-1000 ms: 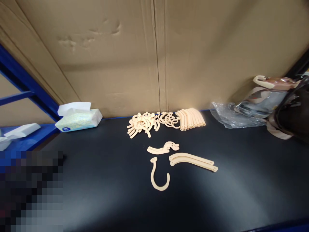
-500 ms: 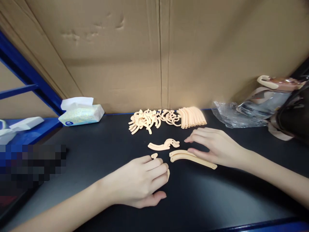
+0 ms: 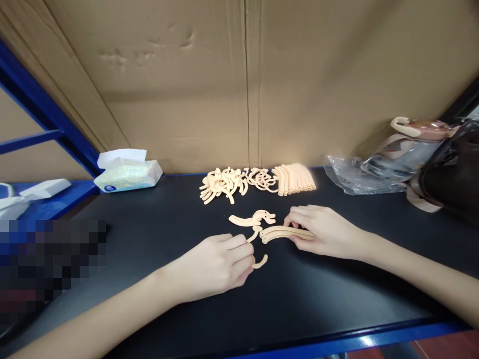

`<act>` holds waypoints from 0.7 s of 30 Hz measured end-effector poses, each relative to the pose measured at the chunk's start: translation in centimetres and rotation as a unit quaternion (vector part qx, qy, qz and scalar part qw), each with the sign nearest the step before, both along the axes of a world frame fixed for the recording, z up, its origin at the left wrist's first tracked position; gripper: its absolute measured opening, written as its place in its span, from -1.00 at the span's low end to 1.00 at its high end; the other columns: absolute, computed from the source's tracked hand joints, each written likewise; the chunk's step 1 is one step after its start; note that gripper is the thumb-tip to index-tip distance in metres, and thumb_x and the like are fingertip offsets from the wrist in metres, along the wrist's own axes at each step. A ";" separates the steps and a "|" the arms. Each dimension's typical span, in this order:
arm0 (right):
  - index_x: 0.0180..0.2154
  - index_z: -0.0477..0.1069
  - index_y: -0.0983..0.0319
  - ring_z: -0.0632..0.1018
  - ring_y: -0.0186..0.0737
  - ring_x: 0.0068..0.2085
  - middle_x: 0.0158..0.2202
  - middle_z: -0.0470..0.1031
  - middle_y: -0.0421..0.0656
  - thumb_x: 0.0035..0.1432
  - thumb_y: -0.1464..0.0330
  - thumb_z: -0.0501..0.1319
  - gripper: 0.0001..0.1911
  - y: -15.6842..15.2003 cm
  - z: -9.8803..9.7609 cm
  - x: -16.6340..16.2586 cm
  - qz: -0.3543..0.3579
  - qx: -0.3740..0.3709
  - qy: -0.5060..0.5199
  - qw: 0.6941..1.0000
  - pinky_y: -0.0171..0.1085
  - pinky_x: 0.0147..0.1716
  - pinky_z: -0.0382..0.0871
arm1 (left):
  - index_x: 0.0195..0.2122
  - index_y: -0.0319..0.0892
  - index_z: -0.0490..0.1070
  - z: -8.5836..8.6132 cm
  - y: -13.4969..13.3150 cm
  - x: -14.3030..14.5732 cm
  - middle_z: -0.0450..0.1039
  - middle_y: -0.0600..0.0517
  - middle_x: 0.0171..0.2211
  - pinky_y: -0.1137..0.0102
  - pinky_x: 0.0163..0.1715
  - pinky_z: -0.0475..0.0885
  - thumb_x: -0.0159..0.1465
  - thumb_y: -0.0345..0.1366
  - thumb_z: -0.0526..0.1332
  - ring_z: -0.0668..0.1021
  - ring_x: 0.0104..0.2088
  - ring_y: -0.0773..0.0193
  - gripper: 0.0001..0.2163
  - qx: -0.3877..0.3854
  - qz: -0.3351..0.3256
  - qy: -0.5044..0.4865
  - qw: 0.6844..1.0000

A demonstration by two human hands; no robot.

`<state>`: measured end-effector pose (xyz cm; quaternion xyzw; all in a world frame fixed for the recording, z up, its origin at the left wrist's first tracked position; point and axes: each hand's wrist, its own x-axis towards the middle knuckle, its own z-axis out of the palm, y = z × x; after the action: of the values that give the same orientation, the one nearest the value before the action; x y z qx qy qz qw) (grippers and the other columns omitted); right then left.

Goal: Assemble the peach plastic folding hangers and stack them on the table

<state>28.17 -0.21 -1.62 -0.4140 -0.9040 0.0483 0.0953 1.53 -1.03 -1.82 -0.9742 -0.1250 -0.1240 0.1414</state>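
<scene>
My left hand is closed, with its fingertips pressed round a thin curved beige piece. One end of beige, with a small round head, shows above the fingers, and a curved tip shows below; whether both belong to one piece is hidden. Across from it, my right hand pinches a pair of long curved beige strips lying side by side, thumb in front and fingers behind. Just beyond both hands, wavy beige pieces with a hooked end lie on the black tabletop.
Along the back stand a heap of short curved pieces, a tangle of thin hooked ones and a row of long strips. A tissue pack sits back left. Clear plastic wrap and a bottle are at right.
My right hand has closed on the pair of long strips, which now lie more level. My left thumb has come in against the fingers, and more of the beige ends shows.
</scene>
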 end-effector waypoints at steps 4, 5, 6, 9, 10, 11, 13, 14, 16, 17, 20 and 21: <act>-0.28 0.32 0.22 0.43 -0.25 -0.33 -0.33 0.39 -0.23 0.15 0.42 0.14 -0.95 0.1 -0.4 0.0 0.002 0.004 0.011 1.000 -0.27 -0.30 0.26 | -0.39 -0.23 0.37 0.0 -0.2 0.1 0.37 0.07 -0.47 0.42 -0.46 0.28 0.27 -0.46 0.05 0.41 -0.42 0.31 -0.86 -0.004 0.006 -0.015 1.000; -0.28 0.32 0.22 0.44 -0.25 -0.32 -0.32 0.39 -0.22 0.16 0.41 0.14 -0.95 0.2 -0.5 0.0 0.005 0.003 0.014 1.000 -0.27 -0.29 0.27 | -0.38 -0.23 0.37 0.0 -0.3 0.1 0.36 0.07 -0.47 0.42 -0.46 0.28 0.26 -0.46 0.06 0.41 -0.42 0.31 -0.87 -0.006 0.003 -0.017 1.000; -0.26 0.32 0.22 0.44 -0.25 -0.32 -0.31 0.39 -0.22 0.17 0.40 0.13 -0.94 0.2 -0.6 0.1 0.007 0.004 0.017 1.000 -0.27 -0.29 0.27 | -0.38 -0.23 0.36 0.0 -0.3 0.1 0.36 0.07 -0.47 0.43 -0.46 0.28 0.25 -0.46 0.07 0.40 -0.42 0.31 -0.88 -0.005 0.000 -0.019 1.000; -0.21 0.34 0.21 0.44 -0.25 -0.32 -0.30 0.39 -0.20 0.22 0.36 0.11 -0.89 0.3 -0.7 0.1 0.019 0.008 0.020 1.000 -0.27 -0.29 0.29 | -0.41 -0.22 0.34 -0.1 -0.6 0.0 0.34 0.08 -0.48 0.43 -0.52 0.25 0.23 -0.47 0.08 0.37 -0.47 0.32 -0.89 0.001 0.001 -0.026 1.000; -0.20 0.35 0.21 0.44 -0.25 -0.33 -0.30 0.39 -0.20 0.23 0.33 0.11 -0.87 0.3 -0.7 0.0 0.024 0.010 0.020 0.999 -0.27 -0.30 0.29 | -0.43 -0.22 0.33 -0.1 -0.6 0.0 0.33 0.08 -0.48 0.44 -0.53 0.25 0.24 -0.48 0.07 0.36 -0.48 0.33 -0.88 0.000 0.000 -0.026 1.000; -0.19 0.36 0.21 0.44 -0.25 -0.33 -0.31 0.40 -0.20 0.24 0.29 0.12 -0.85 0.4 -0.8 0.0 0.028 0.017 0.020 0.999 -0.27 -0.30 0.29 | -0.43 -0.22 0.32 -0.1 -0.6 -0.1 0.32 0.08 -0.48 0.44 -0.54 0.26 0.24 -0.48 0.07 0.36 -0.49 0.34 -0.87 -0.002 -0.002 -0.022 1.000; -0.15 0.36 0.22 0.44 -0.22 -0.31 -0.30 0.42 -0.17 0.25 0.21 0.12 -0.76 0.3 -0.8 -0.1 0.034 0.046 0.032 0.998 -0.25 -0.30 0.29 | -0.40 -0.22 0.31 0.0 -0.6 -0.2 0.32 0.09 -0.48 0.45 -0.54 0.27 0.26 -0.48 0.06 0.36 -0.50 0.35 -0.88 0.000 -0.011 -0.008 1.000; -0.11 0.35 0.22 0.44 -0.20 -0.28 -0.28 0.42 -0.15 0.26 0.18 0.11 -0.72 0.2 -0.8 -0.1 0.037 0.064 0.044 0.996 -0.23 -0.29 0.29 | -0.37 -0.23 0.32 0.1 -0.6 -0.2 0.32 0.09 -0.47 0.45 -0.54 0.27 0.27 -0.47 0.07 0.37 -0.50 0.35 -0.90 0.007 -0.018 0.001 1.000; 0.02 0.27 0.24 0.43 -0.17 -0.22 -0.21 0.43 -0.11 0.29 0.18 0.07 -0.64 0.0 -0.8 -0.3 0.049 0.093 0.078 0.991 -0.21 -0.23 0.30 | -0.29 -0.23 0.33 0.3 -0.6 -0.2 0.35 0.08 -0.44 0.45 -0.54 0.28 0.28 -0.44 0.09 0.40 -0.48 0.34 -0.95 0.026 -0.035 0.016 0.999; 0.09 0.20 0.24 0.43 -0.17 -0.19 -0.16 0.43 -0.09 0.30 0.20 0.06 -0.61 -0.2 -0.8 -0.4 0.059 0.099 0.095 0.989 -0.20 -0.21 0.30 | -0.26 -0.23 0.33 0.5 -0.6 -0.2 0.37 0.07 -0.43 0.44 -0.55 0.29 0.29 -0.43 0.11 0.41 -0.47 0.33 -0.95 0.036 -0.045 0.019 0.998; 0.21 0.04 0.22 0.41 -0.18 -0.09 -0.02 0.39 -0.06 0.33 0.24 0.02 -0.53 -0.9 -0.6 -0.7 0.092 0.093 0.124 0.984 -0.20 -0.13 0.30 | -0.25 -0.21 0.35 0.6 -0.8 0.0 0.42 0.05 -0.40 0.43 -0.54 0.31 0.30 -0.41 0.12 0.43 -0.45 0.31 -0.95 0.058 -0.070 0.008 0.996; 0.21 0.04 0.20 0.40 -0.18 -0.06 0.03 0.37 -0.07 0.35 0.25 0.00 -0.55 -1.2 -0.4 -0.8 0.105 0.084 0.127 0.983 -0.20 -0.10 0.29 | -0.26 -0.20 0.36 0.6 -0.9 0.1 0.43 0.05 -0.40 0.44 -0.53 0.33 0.31 -0.41 0.13 0.44 -0.45 0.31 -0.95 0.064 -0.077 0.003 0.995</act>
<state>27.40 -1.36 -2.05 -0.2983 -0.9238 0.0342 0.2377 1.63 -1.89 -1.17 -0.9702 -0.0415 -0.1394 0.1940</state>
